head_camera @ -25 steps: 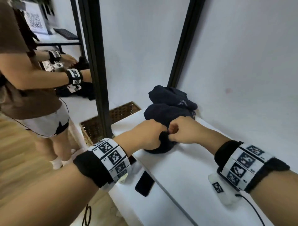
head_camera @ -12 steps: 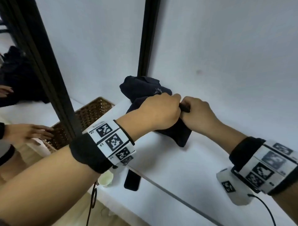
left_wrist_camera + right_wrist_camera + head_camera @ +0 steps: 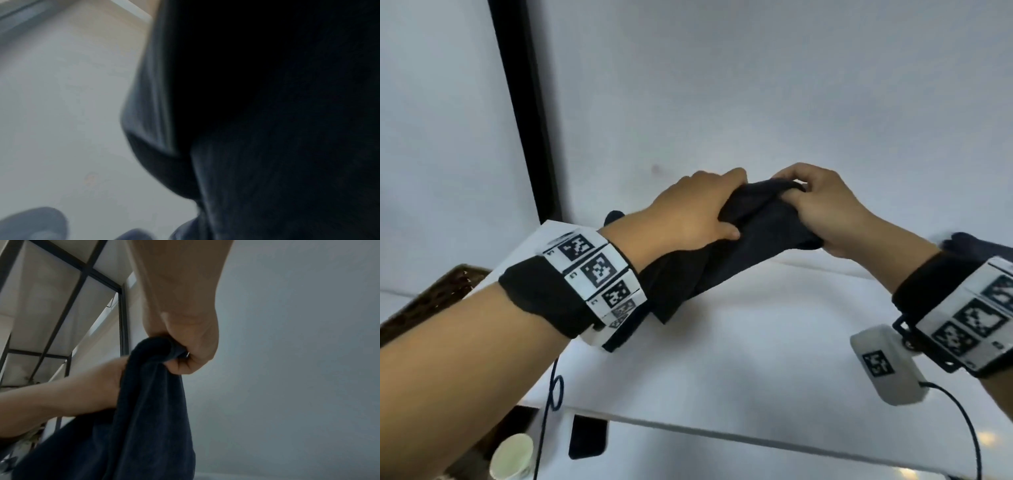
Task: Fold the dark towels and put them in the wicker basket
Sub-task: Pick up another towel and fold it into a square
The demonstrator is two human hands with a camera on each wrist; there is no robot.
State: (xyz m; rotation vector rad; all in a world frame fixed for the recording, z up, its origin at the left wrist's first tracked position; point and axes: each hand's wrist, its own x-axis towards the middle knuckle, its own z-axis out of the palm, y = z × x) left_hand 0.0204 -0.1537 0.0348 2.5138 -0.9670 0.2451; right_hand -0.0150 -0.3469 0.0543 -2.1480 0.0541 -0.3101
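Both hands hold one dark navy towel [image 3: 726, 260] up above the white table [image 3: 756, 342]. My left hand [image 3: 702, 216] grips its upper edge, and my right hand [image 3: 815, 205] pinches the bunched edge a short way to the right. The cloth hangs twisted down to the left, under my left wrist. From the right wrist view, my right hand [image 3: 191, 356] curls round a fold of the towel [image 3: 144, 418]. Dark cloth [image 3: 267, 129] fills most of the left wrist view. A bit of another dark towel [image 3: 614, 216] shows behind my left wrist. The wicker basket [image 3: 431, 298] sits low at the left.
A black post [image 3: 527, 113] stands against the white wall at the back left. Below the table's front edge lie a paper cup [image 3: 512, 457] and a black phone [image 3: 587, 437]. A dark blurred cloth-like shape [image 3: 977, 245] shows at the right edge.
Both hands have lifted the towel off the pile and risen above the table, and they have drawn slightly apart. The view has swung right, so the basket is now at the left edge.
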